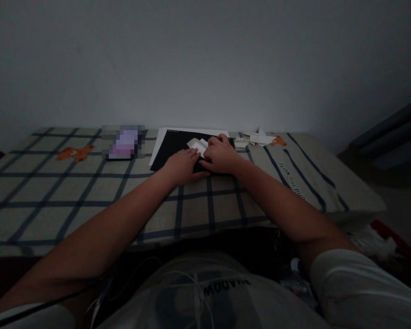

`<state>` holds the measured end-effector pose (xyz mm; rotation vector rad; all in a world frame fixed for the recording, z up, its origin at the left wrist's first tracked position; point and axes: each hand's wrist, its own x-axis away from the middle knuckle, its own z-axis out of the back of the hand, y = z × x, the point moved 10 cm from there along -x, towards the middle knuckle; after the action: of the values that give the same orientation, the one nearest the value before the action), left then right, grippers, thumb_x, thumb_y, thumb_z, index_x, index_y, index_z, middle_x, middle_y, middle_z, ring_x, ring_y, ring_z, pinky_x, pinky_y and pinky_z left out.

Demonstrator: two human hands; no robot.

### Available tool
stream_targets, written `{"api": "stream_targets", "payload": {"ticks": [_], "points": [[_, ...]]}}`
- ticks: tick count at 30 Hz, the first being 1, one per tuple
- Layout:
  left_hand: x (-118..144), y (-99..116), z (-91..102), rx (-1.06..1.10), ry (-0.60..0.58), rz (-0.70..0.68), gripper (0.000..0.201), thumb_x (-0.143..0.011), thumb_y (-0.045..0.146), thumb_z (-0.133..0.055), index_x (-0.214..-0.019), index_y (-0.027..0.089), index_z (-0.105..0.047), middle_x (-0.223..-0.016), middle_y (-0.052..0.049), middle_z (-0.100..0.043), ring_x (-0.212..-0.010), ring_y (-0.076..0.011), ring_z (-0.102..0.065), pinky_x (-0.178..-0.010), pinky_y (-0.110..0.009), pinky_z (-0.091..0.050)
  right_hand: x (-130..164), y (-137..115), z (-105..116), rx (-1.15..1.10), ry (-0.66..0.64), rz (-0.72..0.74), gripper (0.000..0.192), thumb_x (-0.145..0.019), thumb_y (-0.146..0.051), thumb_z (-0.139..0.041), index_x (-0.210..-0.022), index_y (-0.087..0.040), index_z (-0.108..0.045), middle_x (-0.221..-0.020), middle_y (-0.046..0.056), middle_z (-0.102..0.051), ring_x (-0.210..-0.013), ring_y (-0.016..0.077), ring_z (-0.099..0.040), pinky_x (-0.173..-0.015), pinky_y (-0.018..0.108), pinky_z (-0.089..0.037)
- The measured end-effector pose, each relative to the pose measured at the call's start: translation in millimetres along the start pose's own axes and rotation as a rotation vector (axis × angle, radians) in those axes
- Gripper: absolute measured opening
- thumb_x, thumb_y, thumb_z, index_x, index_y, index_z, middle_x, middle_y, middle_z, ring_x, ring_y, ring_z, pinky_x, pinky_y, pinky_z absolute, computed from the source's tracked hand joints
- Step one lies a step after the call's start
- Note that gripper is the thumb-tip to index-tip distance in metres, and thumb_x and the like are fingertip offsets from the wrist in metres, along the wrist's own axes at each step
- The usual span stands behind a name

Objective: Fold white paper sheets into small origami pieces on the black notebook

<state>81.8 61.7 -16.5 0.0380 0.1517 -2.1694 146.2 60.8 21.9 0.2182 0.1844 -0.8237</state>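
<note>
A small piece of folded white paper point(199, 145) lies on a black sheet or folder point(169, 145), partly hidden by my fingers. My left hand point(183, 166) rests flat, its fingers stretched out and their tips on the paper's near left edge. Bent fingers of my right hand point(222, 154) press on the paper's right side, with the thumb pointing toward the left hand. What lies under the right fingertips is hidden.
White sheets point(160, 137) stick out beneath the black one. A blurred phone point(125, 144) stands to the left. Several folded white paper pieces point(258, 138) lie to the right. The checked tablecloth point(89, 196) reaches the wall point(205, 64).
</note>
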Motion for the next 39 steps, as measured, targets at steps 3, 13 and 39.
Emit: {"api": "stream_targets", "payload": {"ticks": [3,13,39], "points": [[-0.6,-1.0,-1.2,0.0,0.007,0.0,0.09,-0.093,0.076,-0.042,-0.15,0.007,-0.049,-0.156,-0.018,-0.049,-0.144,-0.0326,-0.046,-0.121,-0.04,-0.029,0.7,-2.1,0.4,0.044,-0.01,0.012,0.041,-0.094,-0.043,-0.052,-0.104,-0.015,-0.081,-0.097,0.016,-0.073,-0.111,0.033,-0.048,-0.104,0.054,-0.023],[0.4,1.5,2.5,0.01,0.019,-0.017,0.086,-0.092,0.073,-0.048,-0.149,0.009,-0.051,-0.155,-0.019,-0.05,-0.144,-0.0332,-0.046,-0.12,-0.041,-0.03,4.4,-5.3,-0.1,0.066,0.041,0.048,0.039,-0.091,-0.039,-0.057,-0.113,-0.014,-0.077,-0.105,0.018,-0.072,-0.113,0.0345,-0.05,-0.107,0.055,-0.023],[6.2,4.3,8.4,0.032,0.089,-0.133,0.07,-0.094,0.067,-0.051,-0.146,0.02,-0.056,-0.153,-0.014,-0.052,-0.138,-0.0332,-0.05,-0.118,-0.048,-0.033,5.6,68.0,-25.8,-0.319,0.152,-0.179,0.041,-0.1,-0.033,-0.047,-0.132,-0.021,-0.07,-0.126,0.013,-0.072,-0.115,0.0308,-0.055,-0.099,0.047,-0.033]]}}
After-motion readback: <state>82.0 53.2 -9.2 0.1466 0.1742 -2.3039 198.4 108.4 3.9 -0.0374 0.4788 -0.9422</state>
